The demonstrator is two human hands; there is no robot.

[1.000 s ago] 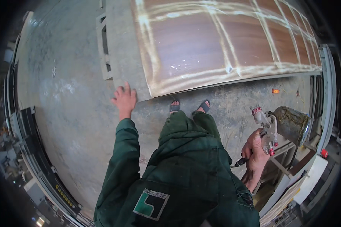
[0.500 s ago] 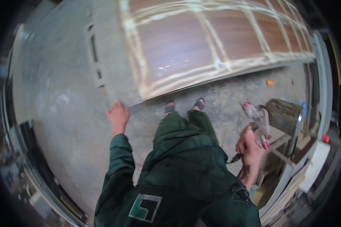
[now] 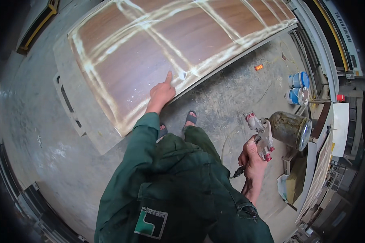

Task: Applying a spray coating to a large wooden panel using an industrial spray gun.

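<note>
You stood at the near edge of the large brown wood-grain panel (image 3: 166,48), which lay flat over a grey support and filled the picture from ten to one o'clock. Your left hand (image 3: 161,92) reached out to it, forefinger straight and pointing at the surface close to the edge, the other fingers curled in and holding nothing. Your right hand (image 3: 252,158) was wrapped tight round the grip of the metal spray gun with the glass cup (image 3: 280,129), held at three o'clock, well apart from the panel and aimed away from it.

By the look of it, the panel carried only pale streaks in a grid of crossing bands, with plain brown between them, so I judged the coating partly laid and most of the face left to cover.

I could not tell whether your fingertip touched the board. The panel's far end ran out of view at the top, the gun's trigger was hidden by your fingers, and the two blue tins (image 3: 298,87) at two o'clock were too small to read
</note>
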